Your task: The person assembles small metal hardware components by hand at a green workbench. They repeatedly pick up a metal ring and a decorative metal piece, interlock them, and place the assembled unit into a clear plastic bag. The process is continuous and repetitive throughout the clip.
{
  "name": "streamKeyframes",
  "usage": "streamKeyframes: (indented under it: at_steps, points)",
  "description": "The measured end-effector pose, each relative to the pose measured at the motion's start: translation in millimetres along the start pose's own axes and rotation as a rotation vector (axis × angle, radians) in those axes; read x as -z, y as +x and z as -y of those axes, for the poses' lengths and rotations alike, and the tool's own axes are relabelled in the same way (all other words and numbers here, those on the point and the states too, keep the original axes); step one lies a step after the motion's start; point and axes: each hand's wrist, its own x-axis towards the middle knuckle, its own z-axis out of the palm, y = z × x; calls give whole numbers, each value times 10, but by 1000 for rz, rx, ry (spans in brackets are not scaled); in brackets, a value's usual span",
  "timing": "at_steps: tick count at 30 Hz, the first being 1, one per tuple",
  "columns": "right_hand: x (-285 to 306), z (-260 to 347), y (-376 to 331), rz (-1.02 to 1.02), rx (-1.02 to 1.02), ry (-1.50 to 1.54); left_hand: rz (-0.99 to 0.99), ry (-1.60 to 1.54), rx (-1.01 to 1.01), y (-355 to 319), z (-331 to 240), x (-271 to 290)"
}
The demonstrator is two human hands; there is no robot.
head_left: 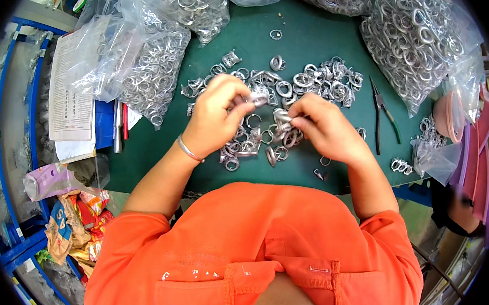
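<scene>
Left hand (215, 116) closed on a small silver metal piece (258, 99), pinched at the fingertips — right hand (321, 125) closed on another metal ring piece (281, 116). Both held just above the loose ring pile (285, 87) on the green bench (165, 152) — pliers (382, 111) lying to the right.

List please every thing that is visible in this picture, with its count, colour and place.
loose metal rings: many, silver, middle of the green mat
bags of rings: several, clear plastic, along the far edge
pliers: one, dark with green handles, right of the pile
paper sheet: one, white, far left
snack wrappers: a few, red and yellow, lower left
bracelet: one, silver, left wrist
left hand: pinches a silver piece
right hand: holds rings
</scene>
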Motion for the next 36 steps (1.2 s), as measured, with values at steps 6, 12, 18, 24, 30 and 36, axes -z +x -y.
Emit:
streamKeyframes:
  at_steps: [6,12,18,24,30,36]
  points:
    - [84,31,-16,44,-428,617,-170,151,-249,115,-81,19]
    - [-105,48,37,-65,-343,676,88,-96,-50,-81,-111,-197]
    - [-35,26,16,-216,50,-14,-277,-412,-163,-13,-9,-178]
    - [-28,45,-200,134,37,-366,-1,270,-91,70,177,146]
    - [0,-9,-124,-189,58,1,-114,-518,253,70,-17,112]
    - [-155,161,15,-204,-115,150,-10,-651,483,45,2,34]
